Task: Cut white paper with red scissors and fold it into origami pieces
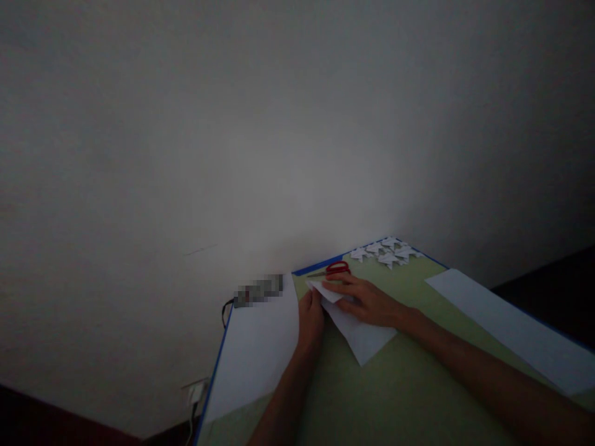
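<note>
A white sheet of paper (360, 334), partly folded, lies on the green table (372, 396). My left hand (310, 321) presses on the sheet's left edge, its fingers bent and close together. My right hand (367, 301) lies over the folded top corner, fingers stretched along the crease. Red-handled scissors (335, 269) lie just beyond my right fingers, near the table's far edge.
Several small folded white paper figures (387, 251) sit at the far corner. A large white sheet (255, 347) lies on the left and a long white strip (511, 331) on the right. A dark cable (226, 311) hangs off the left edge by the pale wall.
</note>
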The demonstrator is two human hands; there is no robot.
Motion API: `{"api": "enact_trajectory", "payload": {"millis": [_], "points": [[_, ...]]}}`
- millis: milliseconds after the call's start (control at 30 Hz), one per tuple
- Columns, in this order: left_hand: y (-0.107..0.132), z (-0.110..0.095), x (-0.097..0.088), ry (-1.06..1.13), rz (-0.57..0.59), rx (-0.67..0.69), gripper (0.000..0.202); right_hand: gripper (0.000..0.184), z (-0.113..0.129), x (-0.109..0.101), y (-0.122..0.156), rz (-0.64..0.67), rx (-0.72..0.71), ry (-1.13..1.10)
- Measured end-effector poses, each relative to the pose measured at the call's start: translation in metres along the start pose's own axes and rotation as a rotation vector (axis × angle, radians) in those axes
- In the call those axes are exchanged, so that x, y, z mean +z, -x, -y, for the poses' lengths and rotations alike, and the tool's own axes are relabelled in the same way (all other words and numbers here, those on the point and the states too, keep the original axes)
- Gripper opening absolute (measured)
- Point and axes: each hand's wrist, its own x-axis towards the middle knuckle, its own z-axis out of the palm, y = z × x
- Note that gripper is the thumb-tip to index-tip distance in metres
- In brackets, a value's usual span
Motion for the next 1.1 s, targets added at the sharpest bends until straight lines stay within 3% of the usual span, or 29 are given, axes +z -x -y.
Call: {"api": "enact_trajectory", "payload": {"millis": [200, 367, 567, 867, 1100], "points": [[0.001, 0.003, 0.000, 0.066, -0.015, -0.042, 0.040, 0.045, 0.001, 0.000, 0.001, 0.067, 0.026, -0.003], [0.000, 0.003, 0.002, 0.088, 0.001, -0.129, 0.060, 0.049, -0.002, 0.006, 0.000, 0.016, 0.034, 0.046], [0.002, -0.006, 0.005, 0.067, -0.001, -0.069, 0.049, 0.052, -0.003, 0.007, 0.001, -0.005, 0.033, 0.070], [-0.001, 0.003, 0.003, 0.080, -0.056, -0.134, 0.052, 0.089, 0.014, 0.016, 0.004, 0.034, 0.087, 0.182], [0.001, -0.010, 0.004, 0.231, -0.023, -0.167, 0.054, 0.080, 0.004, 0.019, 0.003, -0.017, 0.095, -0.017]]}}
